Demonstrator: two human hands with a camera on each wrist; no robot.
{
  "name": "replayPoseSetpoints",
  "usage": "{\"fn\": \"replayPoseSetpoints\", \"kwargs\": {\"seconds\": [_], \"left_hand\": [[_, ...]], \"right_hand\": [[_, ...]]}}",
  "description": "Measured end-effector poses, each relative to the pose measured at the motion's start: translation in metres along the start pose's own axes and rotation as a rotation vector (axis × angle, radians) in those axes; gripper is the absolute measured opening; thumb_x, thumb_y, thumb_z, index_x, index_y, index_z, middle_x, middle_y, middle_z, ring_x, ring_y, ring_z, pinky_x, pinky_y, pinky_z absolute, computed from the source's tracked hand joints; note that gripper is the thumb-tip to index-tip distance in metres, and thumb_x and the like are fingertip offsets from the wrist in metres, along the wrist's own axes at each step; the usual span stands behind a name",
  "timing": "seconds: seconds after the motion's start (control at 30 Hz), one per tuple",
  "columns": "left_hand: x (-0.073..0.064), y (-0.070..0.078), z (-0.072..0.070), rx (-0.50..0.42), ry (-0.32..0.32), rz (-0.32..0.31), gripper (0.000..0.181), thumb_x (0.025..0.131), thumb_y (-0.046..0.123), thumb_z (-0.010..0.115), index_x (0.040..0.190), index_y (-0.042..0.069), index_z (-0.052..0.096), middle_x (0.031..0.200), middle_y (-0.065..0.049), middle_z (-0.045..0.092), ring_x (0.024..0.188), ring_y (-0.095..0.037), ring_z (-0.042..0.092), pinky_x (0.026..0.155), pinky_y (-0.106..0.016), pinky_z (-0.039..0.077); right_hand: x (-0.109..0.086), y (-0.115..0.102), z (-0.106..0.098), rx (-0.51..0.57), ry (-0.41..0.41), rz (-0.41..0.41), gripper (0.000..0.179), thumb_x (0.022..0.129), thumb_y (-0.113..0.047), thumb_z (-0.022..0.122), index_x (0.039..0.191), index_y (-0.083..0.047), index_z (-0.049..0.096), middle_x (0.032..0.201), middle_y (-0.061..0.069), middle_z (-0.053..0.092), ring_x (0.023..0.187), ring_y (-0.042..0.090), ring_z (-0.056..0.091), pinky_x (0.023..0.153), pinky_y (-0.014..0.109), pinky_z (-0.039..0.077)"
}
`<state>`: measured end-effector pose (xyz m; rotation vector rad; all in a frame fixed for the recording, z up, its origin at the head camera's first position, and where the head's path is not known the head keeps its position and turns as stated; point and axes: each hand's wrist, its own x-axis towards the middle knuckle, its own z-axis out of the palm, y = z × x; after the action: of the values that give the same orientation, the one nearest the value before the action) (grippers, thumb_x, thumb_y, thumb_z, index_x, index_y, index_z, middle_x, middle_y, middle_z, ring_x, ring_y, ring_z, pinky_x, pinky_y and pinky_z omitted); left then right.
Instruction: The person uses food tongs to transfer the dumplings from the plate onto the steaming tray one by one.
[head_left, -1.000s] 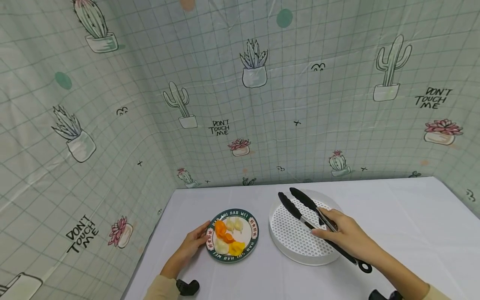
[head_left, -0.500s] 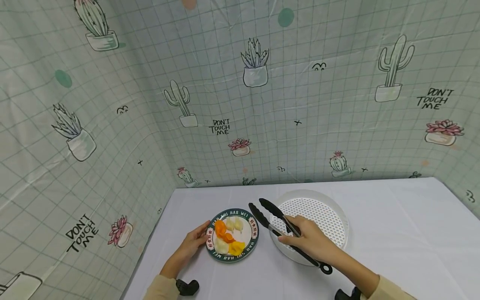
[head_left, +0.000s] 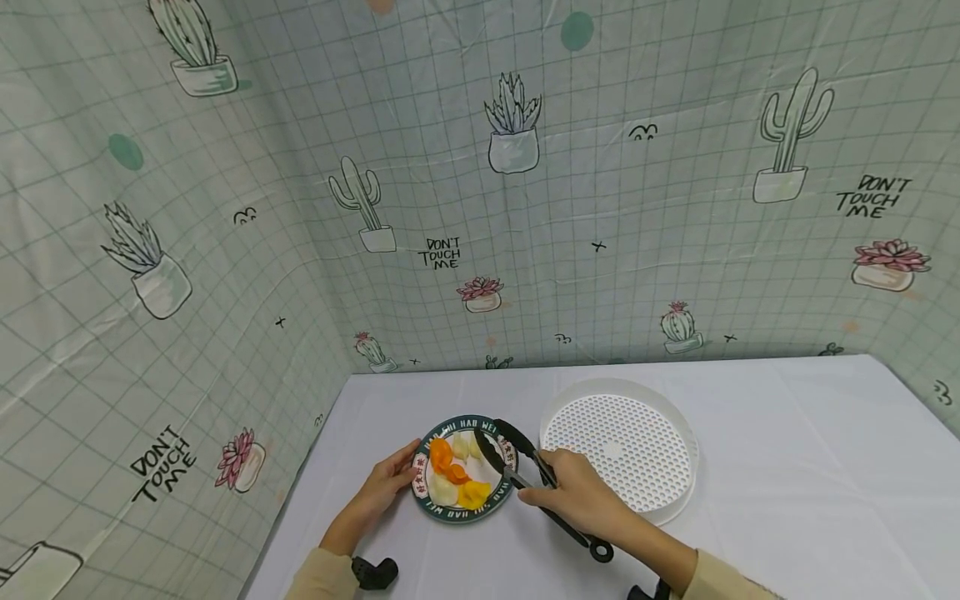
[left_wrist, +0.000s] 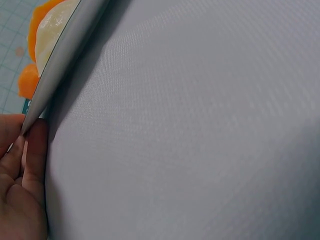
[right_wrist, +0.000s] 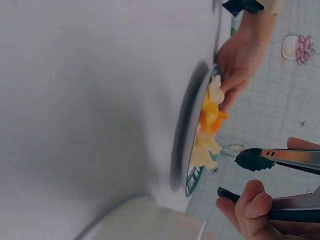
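Observation:
My left hand (head_left: 390,482) pinches the left rim of a small round plate (head_left: 459,514) with a green lettered border, fingers tucked under the edge in the left wrist view. On the plate lie orange pieces (head_left: 441,456), a yellow piece (head_left: 474,496) and several pale pieces (head_left: 442,492) of food. My right hand (head_left: 579,492) grips black-tipped metal tongs (head_left: 513,435), their jaws spread apart with nothing between them. In the head view the tips overlap the plate's right side; in the right wrist view they hang above the food.
A round white tray (head_left: 615,450) full of small holes stands right of the plate, partly behind the right hand. White cloth (head_left: 795,467) covers the table. A patterned curtain (head_left: 570,200) rises along the back and left. A black wrist mount (head_left: 375,575) shows at the left sleeve.
The right hand has carried the spread tongs leftward from over the white tray to over the plate's right side. The left hand and the plate have stayed in place.

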<state>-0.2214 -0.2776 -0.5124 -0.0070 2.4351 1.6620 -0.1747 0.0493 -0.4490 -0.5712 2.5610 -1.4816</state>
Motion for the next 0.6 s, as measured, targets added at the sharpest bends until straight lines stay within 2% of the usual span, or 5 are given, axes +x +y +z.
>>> {"fn": "replayPoseSetpoints", "kwargs": {"seconds": [0.03, 0.17, 0.3, 0.6], "left_hand": [[0.0, 0.0, 0.0, 0.0, 0.001, 0.002, 0.05, 0.101, 0.003, 0.052, 0.149, -0.006, 0.039, 0.155, -0.026, 0.033, 0.143, -0.044, 0.031, 0.115, -0.055, 0.025], [0.0, -0.001, 0.0, 0.0, 0.002, 0.006, 0.05, 0.101, 0.003, 0.052, 0.149, -0.006, 0.039, 0.154, -0.026, 0.034, 0.143, -0.044, 0.031, 0.115, -0.055, 0.026], [0.001, -0.002, 0.0, 0.003, 0.002, 0.006, 0.05, 0.101, 0.003, 0.052, 0.149, -0.006, 0.039, 0.155, -0.026, 0.033, 0.143, -0.044, 0.03, 0.115, -0.055, 0.025], [0.0, -0.001, 0.0, -0.002, 0.002, 0.014, 0.05, 0.101, 0.002, 0.052, 0.149, -0.007, 0.038, 0.155, -0.026, 0.033, 0.143, -0.044, 0.029, 0.115, -0.055, 0.026]], "right_hand": [[0.001, 0.0, 0.003, 0.008, -0.006, -0.007, 0.065, 0.084, -0.025, 0.079, 0.125, 0.02, 0.056, 0.064, 0.004, 0.042, 0.05, 0.009, 0.032, 0.038, 0.021, 0.031], [0.006, 0.002, 0.011, -0.02, 0.005, -0.038, 0.04, 0.083, -0.022, 0.079, 0.103, 0.011, 0.066, 0.062, -0.004, 0.038, 0.05, 0.007, 0.036, 0.04, 0.019, 0.035], [0.009, 0.005, 0.018, -0.061, 0.02, -0.046, 0.026, 0.081, -0.018, 0.079, 0.088, 0.002, 0.064, 0.06, -0.004, 0.034, 0.052, 0.008, 0.034, 0.042, 0.019, 0.03], [0.016, 0.01, 0.03, -0.065, 0.002, 0.011, 0.032, 0.08, -0.019, 0.081, 0.095, 0.006, 0.067, 0.06, -0.002, 0.036, 0.052, 0.01, 0.035, 0.042, 0.02, 0.029]]}}
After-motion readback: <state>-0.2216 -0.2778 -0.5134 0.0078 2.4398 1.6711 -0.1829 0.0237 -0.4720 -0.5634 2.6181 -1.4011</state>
